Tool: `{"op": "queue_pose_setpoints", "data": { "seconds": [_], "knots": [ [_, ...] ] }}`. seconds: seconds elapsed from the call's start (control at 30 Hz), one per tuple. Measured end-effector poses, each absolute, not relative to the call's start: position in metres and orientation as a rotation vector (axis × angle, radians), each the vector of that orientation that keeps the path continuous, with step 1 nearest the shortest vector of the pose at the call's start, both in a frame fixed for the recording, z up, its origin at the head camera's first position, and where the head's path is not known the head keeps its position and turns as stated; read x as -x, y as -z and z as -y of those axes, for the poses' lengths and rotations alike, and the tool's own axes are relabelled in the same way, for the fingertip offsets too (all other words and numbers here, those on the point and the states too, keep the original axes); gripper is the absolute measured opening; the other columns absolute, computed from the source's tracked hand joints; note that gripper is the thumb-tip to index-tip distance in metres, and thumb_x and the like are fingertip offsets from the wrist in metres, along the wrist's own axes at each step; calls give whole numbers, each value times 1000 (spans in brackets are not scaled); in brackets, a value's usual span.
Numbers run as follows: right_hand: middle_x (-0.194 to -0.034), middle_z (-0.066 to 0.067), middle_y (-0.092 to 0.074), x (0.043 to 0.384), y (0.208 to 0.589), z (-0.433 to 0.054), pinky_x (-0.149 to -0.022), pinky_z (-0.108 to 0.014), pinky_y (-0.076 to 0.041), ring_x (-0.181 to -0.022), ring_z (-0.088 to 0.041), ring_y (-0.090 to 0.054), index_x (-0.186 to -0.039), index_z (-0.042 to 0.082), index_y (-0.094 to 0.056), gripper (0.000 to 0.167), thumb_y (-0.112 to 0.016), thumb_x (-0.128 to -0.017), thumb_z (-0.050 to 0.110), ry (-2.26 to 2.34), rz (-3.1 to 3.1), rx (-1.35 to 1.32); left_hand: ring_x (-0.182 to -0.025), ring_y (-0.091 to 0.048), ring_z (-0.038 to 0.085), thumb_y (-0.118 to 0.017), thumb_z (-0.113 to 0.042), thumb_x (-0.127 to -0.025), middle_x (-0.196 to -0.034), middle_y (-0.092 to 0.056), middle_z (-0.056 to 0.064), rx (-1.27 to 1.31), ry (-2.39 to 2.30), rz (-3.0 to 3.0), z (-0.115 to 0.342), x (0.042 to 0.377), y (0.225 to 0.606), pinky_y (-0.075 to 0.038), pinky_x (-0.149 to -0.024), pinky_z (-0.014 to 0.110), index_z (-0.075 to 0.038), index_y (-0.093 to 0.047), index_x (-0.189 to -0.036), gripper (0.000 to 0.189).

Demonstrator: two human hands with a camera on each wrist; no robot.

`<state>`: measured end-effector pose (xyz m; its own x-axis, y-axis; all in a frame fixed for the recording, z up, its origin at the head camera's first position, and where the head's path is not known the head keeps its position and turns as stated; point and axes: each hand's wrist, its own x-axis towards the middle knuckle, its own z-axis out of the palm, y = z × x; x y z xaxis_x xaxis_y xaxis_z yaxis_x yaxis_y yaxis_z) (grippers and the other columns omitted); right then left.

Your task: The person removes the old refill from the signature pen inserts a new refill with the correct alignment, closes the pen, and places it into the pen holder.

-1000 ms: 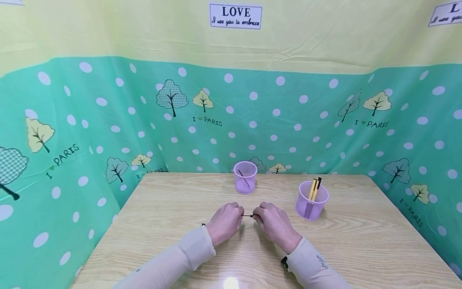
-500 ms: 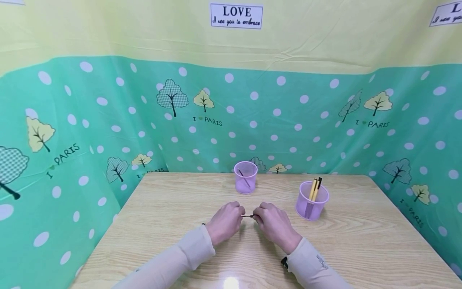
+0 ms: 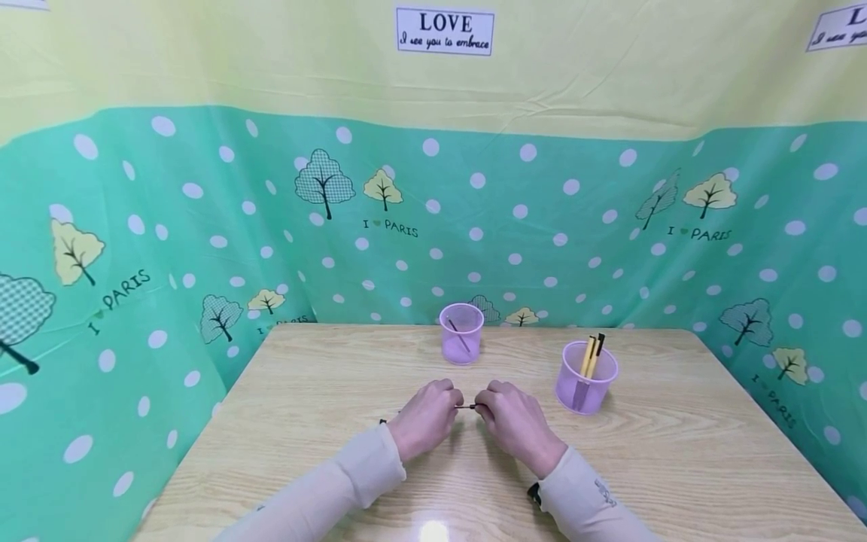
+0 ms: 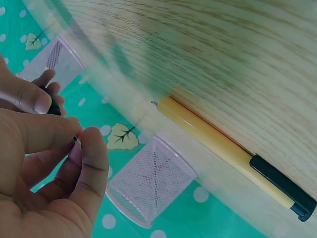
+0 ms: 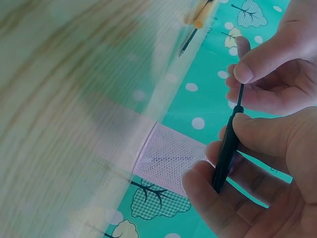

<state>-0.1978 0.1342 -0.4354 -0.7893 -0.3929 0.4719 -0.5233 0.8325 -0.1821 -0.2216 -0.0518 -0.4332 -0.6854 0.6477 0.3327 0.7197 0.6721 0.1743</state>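
My left hand (image 3: 428,421) and right hand (image 3: 512,420) meet over the middle of the table, fingertips a short gap apart. In the right wrist view my right thumb and fingers hold a slim black tapered piece (image 5: 227,153), like a pen's grip section. A thin dark rod (image 5: 240,96), like a refill, runs from its end into the pinch of my left thumb and finger. The left wrist view shows a small dark-and-silver bit (image 4: 76,140) in that left pinch. A yellow pen barrel (image 4: 203,144) with a black clip lies on the table nearby.
A lilac mesh cup (image 3: 450,346) with a thin dark stick inside stands at the back. Another lilac mesh cup (image 3: 567,384), to the right, holds yellow pens (image 3: 586,357) with black clips. A green and yellow curtain (image 3: 406,263) surrounds the wooden table (image 3: 325,361).
My left fingertips have shifted slightly right, so the visible stretch of rod between the hands is a little shorter. The right hand keeps its hold in the same place.
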Motion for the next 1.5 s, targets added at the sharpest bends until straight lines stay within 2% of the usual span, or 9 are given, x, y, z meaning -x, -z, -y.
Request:
{"op": "queue_pose_setpoints", "data": {
  "seconds": [0.37, 0.63, 0.93, 1.3, 1.5],
  "knots": [
    [-70, 11, -49, 199, 439, -133, -49, -23, -41, -63, -8, -49, -81, 17, -71, 5, -75, -80, 15, -378, 2590, -666, -70, -58, 12, -69, 0, -78, -77, -59, -1, 1086, 439, 2627, 51, 220, 433, -49, -63, 21, -7, -71, -85, 10],
    [-72, 11, -51, 198, 439, -134, -51, -24, -43, -65, -8, -51, -80, 16, -71, 3, -73, -83, 17, -389, 2592, -679, -78, -60, 15, -72, -8, -80, -86, -62, 2, 1039, 480, 2656, 55, 221, 434, -51, -70, 24, -5, -71, -93, 14],
    [-72, 11, -51, 198, 438, -133, -51, -24, -43, -65, -8, -51, -80, 19, -71, 5, -74, -81, 15, -386, 2598, -672, -77, -57, 13, -76, -21, -81, -88, -61, 1, 1001, 477, 2717, 64, 220, 432, -50, -68, 24, -5, -69, -98, 24],
    [-73, 11, -52, 197, 435, -134, -52, -26, -45, -66, -9, -53, -81, 18, -71, 3, -73, -83, 17, -405, 2594, -671, -82, -60, 18, -78, -16, -77, -87, -61, 2, 1030, 453, 2723, 86, 224, 426, -52, -72, 30, -4, -70, -95, 23],
    [-74, 11, -53, 198, 436, -135, -52, -26, -45, -67, -8, -53, -81, 18, -71, 3, -71, -84, 17, -407, 2601, -676, -85, -61, 19, -77, -8, -75, -88, -63, 2, 1013, 439, 2758, 92, 222, 426, -53, -76, 31, -5, -72, -95, 21]
  ]
}}
